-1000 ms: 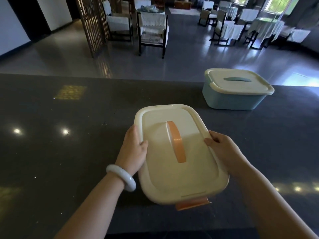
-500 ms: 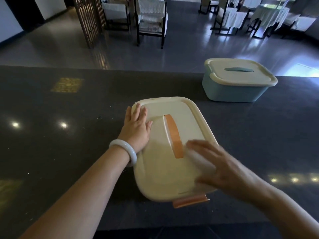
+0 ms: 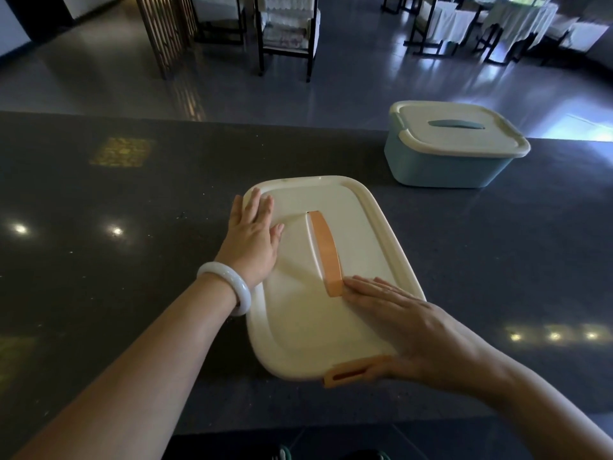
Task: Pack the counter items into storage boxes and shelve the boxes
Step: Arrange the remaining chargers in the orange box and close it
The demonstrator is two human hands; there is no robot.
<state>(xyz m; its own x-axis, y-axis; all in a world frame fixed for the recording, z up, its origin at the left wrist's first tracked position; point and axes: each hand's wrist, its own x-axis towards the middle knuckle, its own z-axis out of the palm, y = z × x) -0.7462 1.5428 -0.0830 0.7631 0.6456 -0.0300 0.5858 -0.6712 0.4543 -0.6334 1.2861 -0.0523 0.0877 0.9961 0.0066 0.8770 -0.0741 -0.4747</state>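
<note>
A cream-lidded storage box (image 3: 361,234) with an orange handle (image 3: 326,252) and an orange clasp (image 3: 351,371) sits on the dark counter (image 3: 99,260) in front of me. My left hand (image 3: 252,237) lies flat on the lid's far left part, fingers straight. Flat on the lid's near right corner rests my right hand (image 3: 408,330), its fingertips touching the handle's near end. A second box (image 3: 447,167), blue with a cream lid and a blue handle, stands closed at the far right of the counter.
Beyond the counter's far edge lies a glossy floor with dark-framed chairs (image 3: 285,31) and white-draped tables (image 3: 517,24). A wooden lattice screen (image 3: 162,31) stands at the far left. Ceiling lights reflect in the counter top.
Both hands left the lid's side edges and came to lie flat on top of it. The right hand settled onto the near right corner.
</note>
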